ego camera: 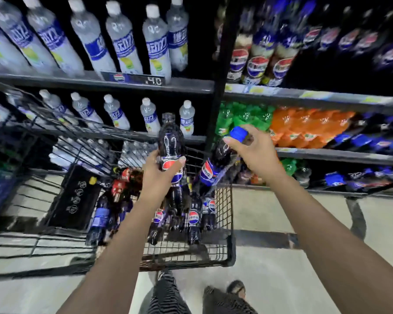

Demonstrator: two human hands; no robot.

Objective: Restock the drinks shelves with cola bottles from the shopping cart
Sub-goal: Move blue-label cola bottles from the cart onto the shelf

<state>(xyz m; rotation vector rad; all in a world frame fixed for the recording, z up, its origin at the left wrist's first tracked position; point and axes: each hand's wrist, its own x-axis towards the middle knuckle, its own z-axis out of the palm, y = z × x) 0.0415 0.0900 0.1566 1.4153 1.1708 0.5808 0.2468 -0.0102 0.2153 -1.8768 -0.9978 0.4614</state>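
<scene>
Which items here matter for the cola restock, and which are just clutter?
Job: left hand holding black-capped cola bottle; right hand gripping blue-capped cola bottle; loose cola bottles in shopping cart.
Just around: white-capped clear bottles; orange soda; green soda; price tag.

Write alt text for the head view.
The left hand grips an upright cola bottle at its label; the right hand holds a tilted bottle by its blue cap, above a shopping cart of bottles. Behind stand drinks shelves.

Price tag (133,78) on upper shelf (55,80) front edge: Pepsi globe logo, ".40". Same logo on upright cola bottle (171,143) and tilted cola bottle (210,169); label lettering unreadable.
</scene>
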